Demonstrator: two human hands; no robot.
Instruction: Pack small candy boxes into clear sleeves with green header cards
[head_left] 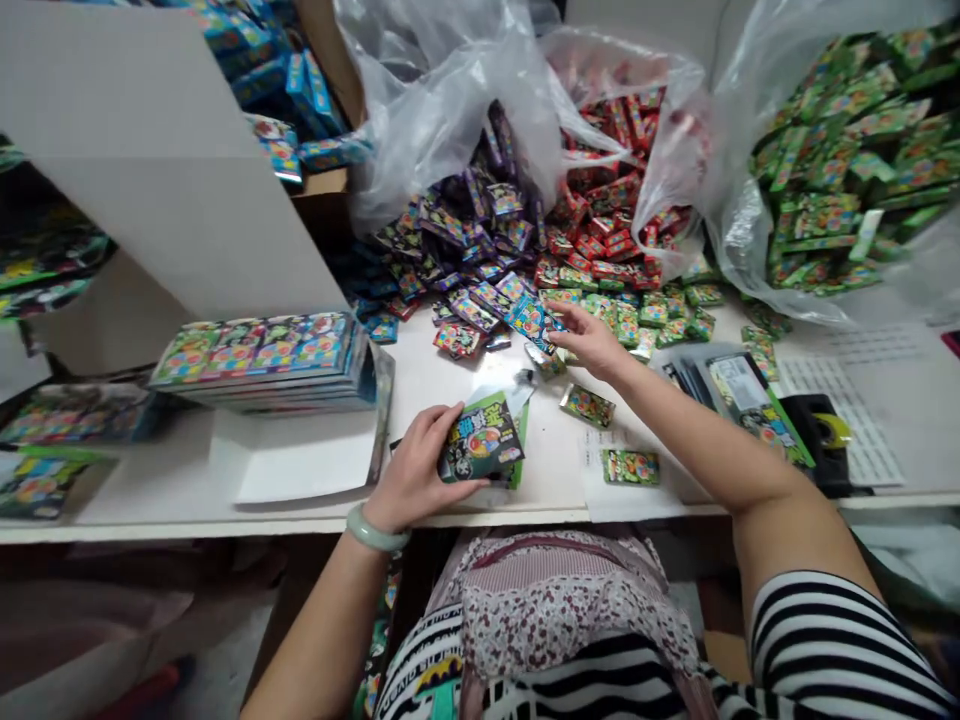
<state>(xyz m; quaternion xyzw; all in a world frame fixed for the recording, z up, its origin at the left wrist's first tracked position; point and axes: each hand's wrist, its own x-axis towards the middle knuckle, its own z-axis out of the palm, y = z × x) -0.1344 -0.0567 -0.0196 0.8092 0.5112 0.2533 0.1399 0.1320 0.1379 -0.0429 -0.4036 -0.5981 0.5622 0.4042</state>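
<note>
Floral apron (570,610) before a white table (416,365)

Left hand (421,462) grasps a dark printed pouch (480,445); right hand (589,340) pinches a blue packet (529,320) near purple packets (450,225).

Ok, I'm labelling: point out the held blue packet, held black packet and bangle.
Held blue packet (528,317): head view, printed face.
Held black packet (481,442): head view, printed face.
Bangle (374,533): head view, band's middle.

A flat rectangular black-and-green packet (482,440) bears multicoloured artwork, a small oblong blue packet (529,320) shows multicoloured patches, a cloth sleeve (832,640) has black-and-white stripes, and a round bangle (375,531) is pale green.
</note>
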